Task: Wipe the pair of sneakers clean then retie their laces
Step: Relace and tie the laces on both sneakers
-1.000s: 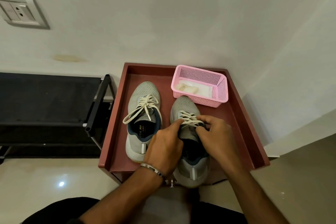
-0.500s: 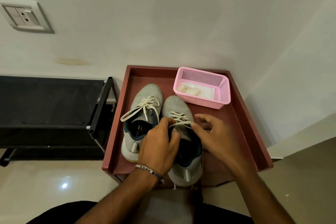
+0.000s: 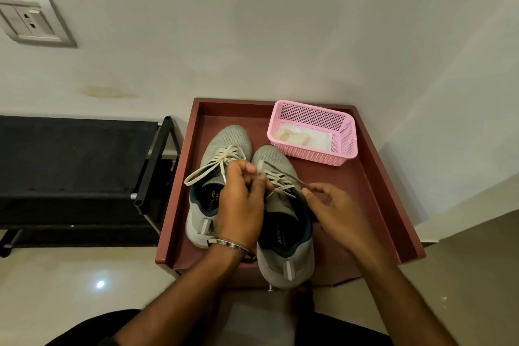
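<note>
Tray [image 3: 179, 205] on floor against wall, in corner. Two sneakers side by side in tray, toes toward wall: left sneaker [image 3: 224, 137] just beside right sneaker [image 3: 283, 250], touching along inner sides; right sneaker's heel overhangs tray's near edge. Basket [image 3: 345, 137] in tray's far right corner, just behind right sneaker's toe; folded wipe [image 3: 303, 136] inside basket. Left hand [image 3: 241, 199] over gap between sneakers, right hand [image 3: 337, 211] right of right sneaker, lace [image 3: 283, 180] between them. Shoe rack [image 3: 84, 171] left of tray. Wall socket [image 3: 31, 22] on wall, above rack.
</note>
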Tool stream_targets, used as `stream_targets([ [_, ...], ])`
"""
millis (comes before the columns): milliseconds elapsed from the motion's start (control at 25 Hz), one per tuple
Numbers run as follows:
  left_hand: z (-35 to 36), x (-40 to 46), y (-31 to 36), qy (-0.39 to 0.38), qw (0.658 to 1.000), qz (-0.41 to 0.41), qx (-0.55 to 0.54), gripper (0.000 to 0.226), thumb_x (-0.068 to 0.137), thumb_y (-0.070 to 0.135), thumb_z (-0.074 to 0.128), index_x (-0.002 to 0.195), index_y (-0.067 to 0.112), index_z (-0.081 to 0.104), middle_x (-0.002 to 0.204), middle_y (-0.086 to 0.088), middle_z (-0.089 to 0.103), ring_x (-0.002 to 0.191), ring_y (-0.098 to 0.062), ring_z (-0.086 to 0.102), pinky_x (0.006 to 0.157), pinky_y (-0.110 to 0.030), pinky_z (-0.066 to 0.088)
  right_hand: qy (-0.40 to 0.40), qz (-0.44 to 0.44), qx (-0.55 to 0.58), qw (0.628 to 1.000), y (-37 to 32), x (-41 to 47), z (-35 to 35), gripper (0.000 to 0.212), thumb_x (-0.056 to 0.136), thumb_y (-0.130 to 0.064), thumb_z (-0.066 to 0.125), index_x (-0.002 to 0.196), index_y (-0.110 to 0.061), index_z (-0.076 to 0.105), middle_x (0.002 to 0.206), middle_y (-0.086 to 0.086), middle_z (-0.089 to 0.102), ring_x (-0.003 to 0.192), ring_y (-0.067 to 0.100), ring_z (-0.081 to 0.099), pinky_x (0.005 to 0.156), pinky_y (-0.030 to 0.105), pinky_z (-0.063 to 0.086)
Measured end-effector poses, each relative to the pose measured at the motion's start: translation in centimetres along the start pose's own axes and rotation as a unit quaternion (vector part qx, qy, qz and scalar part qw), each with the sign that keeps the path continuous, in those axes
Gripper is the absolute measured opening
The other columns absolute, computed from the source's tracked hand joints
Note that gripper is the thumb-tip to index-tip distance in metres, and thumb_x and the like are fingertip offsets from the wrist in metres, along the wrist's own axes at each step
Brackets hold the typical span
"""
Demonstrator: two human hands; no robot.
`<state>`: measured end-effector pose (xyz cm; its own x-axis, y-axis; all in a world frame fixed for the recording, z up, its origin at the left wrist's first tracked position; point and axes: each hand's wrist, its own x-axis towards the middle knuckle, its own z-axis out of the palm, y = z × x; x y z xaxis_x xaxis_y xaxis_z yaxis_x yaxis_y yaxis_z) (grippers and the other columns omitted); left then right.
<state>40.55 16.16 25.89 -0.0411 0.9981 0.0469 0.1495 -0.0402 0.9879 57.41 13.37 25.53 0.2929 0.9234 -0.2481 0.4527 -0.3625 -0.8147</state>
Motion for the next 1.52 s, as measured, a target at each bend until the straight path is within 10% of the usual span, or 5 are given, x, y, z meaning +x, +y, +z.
stream_targets([
  [280, -0.8, 0.4, 0.2, 0.099, 0.988, -0.002, -0.122, 0.023, 0.102, 0.005, 0.04, 0.099, 0.027, 0.045, 0.077, 0.002, 0.06, 0.065, -0.013, 0.059, 0.068, -0.032, 0.054, 0.072, 0.012, 0.306, 0.949, -2.2, 0.1, 1.2, 0.015, 0.084, 0.003, 0.07, 0.092, -0.009, 0.073, 0.078, 0.004, 0.074, 0.074, 0.016, 0.071, 0.067, 0.026, 0.059],
  [600, -0.3, -0.5, -0.5, 0.068, 0.965, 0.11, 0.228, 0.025, 0.091, 0.02, 0.062, 0.114, 0.019, 0.055, 0.13, -0.002, 0.039, 0.118, -0.011, 0.04, 0.097, -0.022, 0.04, 0.129, -0.128, -0.184, 0.966, -1.7, -1.5, -0.8, 0.029, 0.08, -0.053, 0.07, 0.101, -0.037, 0.058, 0.105, -0.013, 0.046, 0.084, 0.0, 0.051, 0.066, 0.021, 0.048],
  [760, -1.2, -0.6, -0.8, -0.011, 0.935, 0.149, 0.322, 0.022, 0.087, 0.034, 0.064, 0.107, 0.027, 0.062, 0.142, -0.003, 0.04, 0.137, -0.02, 0.033, 0.106, -0.043, 0.043, 0.031, -0.229, -0.372, 0.899, -1.7, -2.4, 1.2, 0.037, 0.076, -0.035, 0.074, 0.111, -0.038, 0.064, 0.103, -0.009, 0.04, 0.097, 0.012, 0.041, 0.075, 0.028, 0.045],
  [960, -1.8, -1.0, -0.9, -0.144, 0.883, 0.131, 0.426, 0.053, 0.083, 0.064, 0.038, 0.119, 0.031, 0.056, 0.16, -0.003, 0.024, 0.151, -0.02, 0.011, 0.121, -0.038, 0.018, 0.111, -0.328, -0.281, 0.895, -1.7, -1.4, 2.2, 0.027, 0.085, -0.023, 0.053, 0.102, -0.027, 0.074, 0.108, -0.001, 0.053, 0.099, 0.019, 0.049, 0.07, 0.039, 0.052],
  [1520, -0.6, -1.0, -1.6, -0.106, 0.876, 0.159, 0.442, 0.023, 0.088, 0.015, 0.033, 0.104, 0.02, 0.05, 0.137, -0.003, 0.055, 0.137, -0.028, 0.044, 0.106, -0.052, 0.041, 0.09, -0.316, -0.21, 0.921, -0.6, -1.2, 2.2, 0.029, 0.086, -0.002, 0.065, 0.105, -0.022, 0.074, 0.123, -0.005, 0.061, 0.1, 0.016, 0.065, 0.079, 0.033, 0.059],
])
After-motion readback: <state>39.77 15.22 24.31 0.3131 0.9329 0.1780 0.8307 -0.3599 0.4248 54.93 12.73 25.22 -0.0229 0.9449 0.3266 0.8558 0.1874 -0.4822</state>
